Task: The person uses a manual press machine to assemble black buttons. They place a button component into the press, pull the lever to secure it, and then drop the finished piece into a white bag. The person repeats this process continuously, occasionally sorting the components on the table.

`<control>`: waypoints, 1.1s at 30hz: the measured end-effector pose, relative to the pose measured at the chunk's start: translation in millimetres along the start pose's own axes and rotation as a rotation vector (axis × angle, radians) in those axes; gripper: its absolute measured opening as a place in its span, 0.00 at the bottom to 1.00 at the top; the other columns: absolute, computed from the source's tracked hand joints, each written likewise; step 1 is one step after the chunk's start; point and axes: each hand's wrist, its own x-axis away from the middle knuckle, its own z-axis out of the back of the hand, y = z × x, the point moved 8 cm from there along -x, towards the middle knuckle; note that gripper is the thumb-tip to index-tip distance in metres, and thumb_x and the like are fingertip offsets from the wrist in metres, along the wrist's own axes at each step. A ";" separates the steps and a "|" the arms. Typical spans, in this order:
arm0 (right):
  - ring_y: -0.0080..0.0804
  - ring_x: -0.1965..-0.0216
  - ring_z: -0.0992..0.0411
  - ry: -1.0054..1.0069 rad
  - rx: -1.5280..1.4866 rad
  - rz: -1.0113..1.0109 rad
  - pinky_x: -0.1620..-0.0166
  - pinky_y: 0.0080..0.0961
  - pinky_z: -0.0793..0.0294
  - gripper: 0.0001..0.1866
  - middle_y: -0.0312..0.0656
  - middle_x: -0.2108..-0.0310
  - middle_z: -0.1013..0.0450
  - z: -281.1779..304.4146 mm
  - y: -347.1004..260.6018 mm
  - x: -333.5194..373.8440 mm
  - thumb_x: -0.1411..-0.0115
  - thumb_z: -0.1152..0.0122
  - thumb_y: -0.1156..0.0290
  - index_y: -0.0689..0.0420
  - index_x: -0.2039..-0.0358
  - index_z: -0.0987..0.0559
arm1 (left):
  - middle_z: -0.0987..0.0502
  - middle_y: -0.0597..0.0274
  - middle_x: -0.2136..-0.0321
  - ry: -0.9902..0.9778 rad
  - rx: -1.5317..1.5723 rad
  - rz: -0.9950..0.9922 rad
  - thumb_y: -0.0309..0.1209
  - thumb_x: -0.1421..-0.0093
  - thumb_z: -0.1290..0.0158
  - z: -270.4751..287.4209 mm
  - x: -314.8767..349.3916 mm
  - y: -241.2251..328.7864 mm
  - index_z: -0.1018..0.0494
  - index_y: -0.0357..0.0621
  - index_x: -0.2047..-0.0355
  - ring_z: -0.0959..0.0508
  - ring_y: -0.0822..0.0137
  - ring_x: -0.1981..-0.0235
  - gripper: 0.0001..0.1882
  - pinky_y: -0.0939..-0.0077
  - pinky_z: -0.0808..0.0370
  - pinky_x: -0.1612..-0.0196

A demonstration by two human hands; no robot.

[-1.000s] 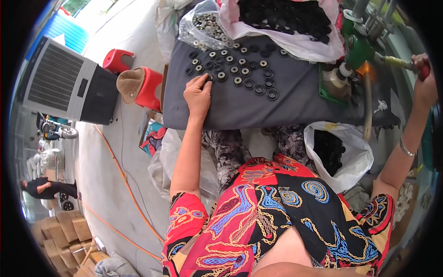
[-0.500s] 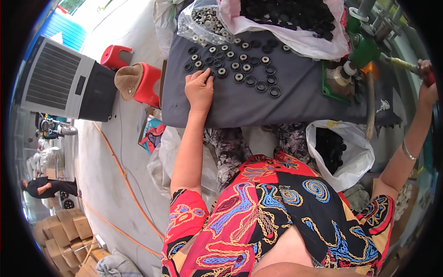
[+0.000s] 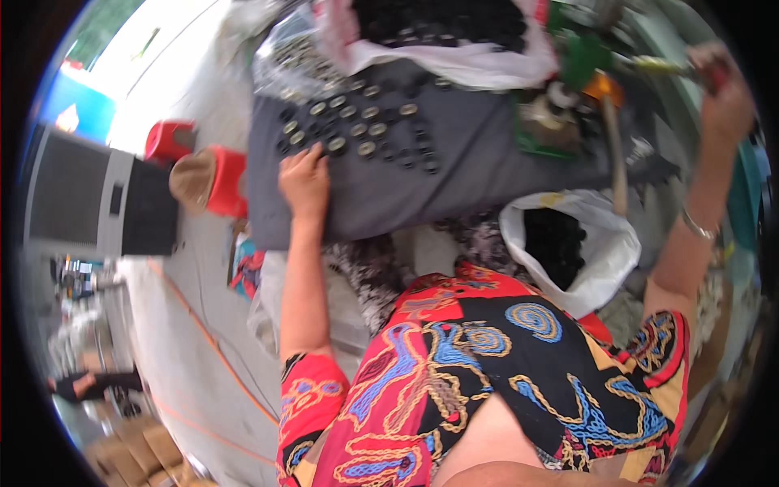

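My left hand rests at the near left of a spread of parts on a grey cloth-covered table. Its fingers are drawn together by a black ring; blur hides what they pinch. Beside them lie several black rings, some seated with metal bearings. Far out to the right, my right hand is wrapped round the red end of a lever. That lever runs to a green hand press, whose lower end stands on the right of the table.
A clear bag of metal bearings and a white-lined sack of black parts sit at the back. Another white bag hangs open below the table's front edge. Red stools and an air cooler stand left.
The whole view has shifted and blurred, with the table now lower and further left. My right hand with the lever end sits higher in view; my left hand stays by the rings.
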 end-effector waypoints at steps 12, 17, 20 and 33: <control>0.27 0.85 0.33 0.127 -0.748 -0.397 0.78 0.24 0.31 0.14 0.39 0.85 0.35 -35.4 -22.2 -8.4 0.37 0.53 0.67 0.59 0.78 0.28 | 0.18 0.52 0.61 -0.139 0.711 -0.051 0.29 0.51 0.33 -69.5 -35.1 236.5 0.27 0.41 0.48 0.19 0.66 0.63 0.28 0.71 0.24 0.58; 0.27 0.85 0.33 0.086 -0.656 -0.328 0.78 0.24 0.30 0.14 0.39 0.85 0.34 -31.4 -16.3 -5.7 0.37 0.54 0.67 0.59 0.78 0.29 | 0.19 0.50 0.62 -0.225 0.779 -0.082 0.28 0.54 0.33 -131.2 -42.4 301.7 0.28 0.40 0.48 0.19 0.59 0.62 0.31 0.69 0.24 0.57; 0.27 0.85 0.33 0.091 -0.646 -0.285 0.78 0.24 0.31 0.15 0.39 0.85 0.34 -28.5 -17.2 -5.8 0.36 0.54 0.67 0.59 0.78 0.29 | 0.20 0.50 0.62 -0.168 0.717 -0.134 0.27 0.55 0.33 -136.4 -47.4 316.1 0.28 0.40 0.49 0.19 0.57 0.59 0.31 0.66 0.24 0.56; 0.38 0.75 0.29 0.021 -0.499 0.072 0.59 0.41 0.24 0.08 0.47 0.77 0.29 0.5 -51.9 95.9 0.36 0.51 0.75 0.66 0.70 0.29 | 0.20 0.46 0.57 -0.209 0.826 -0.056 0.26 0.53 0.35 -151.3 -50.5 319.0 0.32 0.36 0.46 0.19 0.53 0.59 0.33 0.67 0.24 0.54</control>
